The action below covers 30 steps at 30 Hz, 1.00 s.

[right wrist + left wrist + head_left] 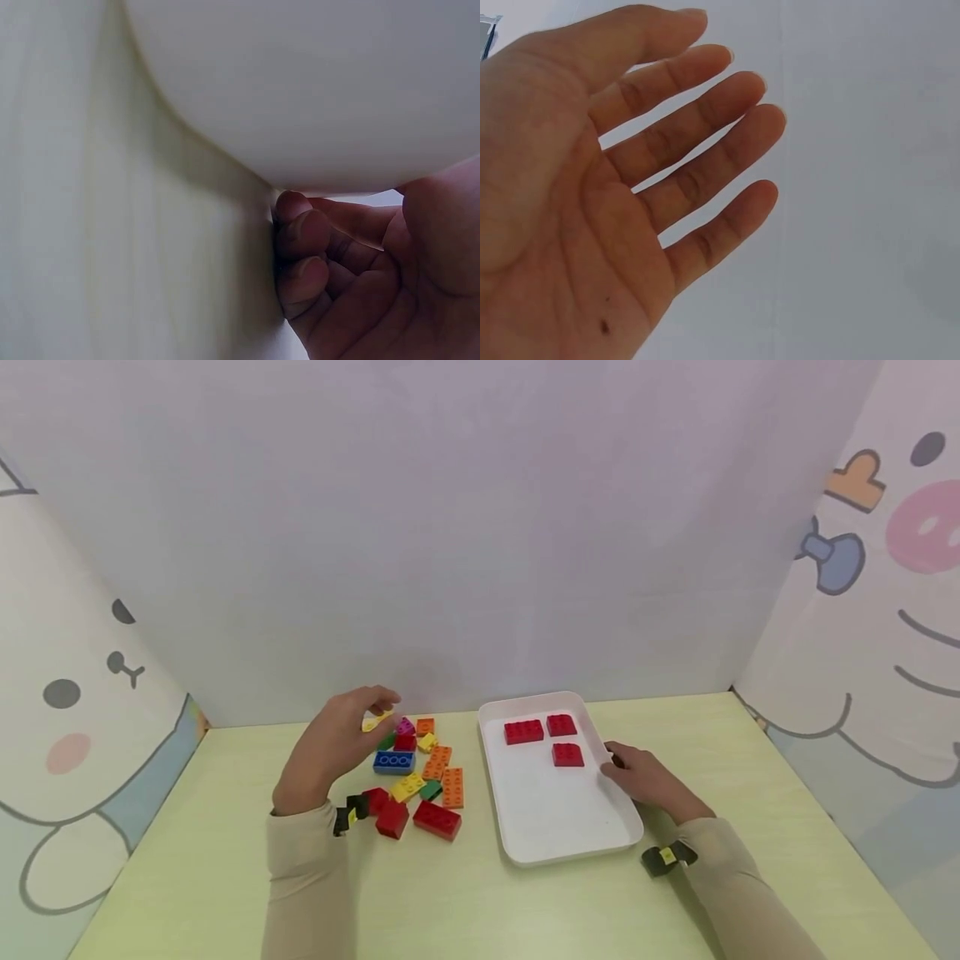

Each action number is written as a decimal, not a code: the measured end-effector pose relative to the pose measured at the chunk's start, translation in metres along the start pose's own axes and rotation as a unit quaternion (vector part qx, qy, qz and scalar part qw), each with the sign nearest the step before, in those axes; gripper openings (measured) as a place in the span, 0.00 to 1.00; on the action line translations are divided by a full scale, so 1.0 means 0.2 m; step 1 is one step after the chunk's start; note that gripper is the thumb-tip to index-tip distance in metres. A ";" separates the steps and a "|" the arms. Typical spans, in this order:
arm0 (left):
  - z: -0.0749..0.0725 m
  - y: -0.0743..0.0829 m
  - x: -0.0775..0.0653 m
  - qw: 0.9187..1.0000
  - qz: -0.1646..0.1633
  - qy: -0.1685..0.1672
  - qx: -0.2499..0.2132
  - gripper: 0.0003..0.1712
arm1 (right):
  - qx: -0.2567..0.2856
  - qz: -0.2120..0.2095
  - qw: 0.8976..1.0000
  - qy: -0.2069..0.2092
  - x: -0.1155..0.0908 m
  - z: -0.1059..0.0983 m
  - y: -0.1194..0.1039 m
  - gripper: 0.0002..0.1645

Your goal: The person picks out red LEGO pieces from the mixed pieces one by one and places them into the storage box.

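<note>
My left hand (337, 739) hovers over the far left part of a loose pile of toy building bricks. In the left wrist view its fingers (705, 112) are spread and relaxed, holding nothing. Below it lie a blue brick (394, 763) and a dark red brick (405, 742). At the right rim of a white tray (517, 847), my right hand (645, 777) grips the edge. The right wrist view shows curled fingers (304, 236) low against the tray's side, with the thumb on the tray. Inside the tray are three red bricks (523, 732), near its far end.
Orange bricks (453, 787), a yellow brick (408, 787), a green brick (431, 790) and a red brick (437, 821) lie left of the tray. A pale wall (480, 568) rises behind the light wooden table (465, 910), with cartoon-printed panels on both sides.
</note>
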<state>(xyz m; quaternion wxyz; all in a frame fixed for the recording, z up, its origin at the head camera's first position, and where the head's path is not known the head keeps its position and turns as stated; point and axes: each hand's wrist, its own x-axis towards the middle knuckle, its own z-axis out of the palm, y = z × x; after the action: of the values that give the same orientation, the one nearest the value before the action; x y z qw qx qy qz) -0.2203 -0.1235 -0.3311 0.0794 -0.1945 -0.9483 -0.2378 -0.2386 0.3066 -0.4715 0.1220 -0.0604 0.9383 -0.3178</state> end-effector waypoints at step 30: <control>0.13 -0.23 -0.11 0.992 0.011 -0.127 0.017 0.17 | -0.006 -0.002 1.000 0.007 0.01 0.01 0.01 0.33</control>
<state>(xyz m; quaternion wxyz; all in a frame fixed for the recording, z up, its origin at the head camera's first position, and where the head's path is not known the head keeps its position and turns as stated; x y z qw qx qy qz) -0.2208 -0.1562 -0.3781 -0.0357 -0.2323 -0.9524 -0.1944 -0.2401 0.3074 -0.4750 0.1141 -0.0607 0.9410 -0.3128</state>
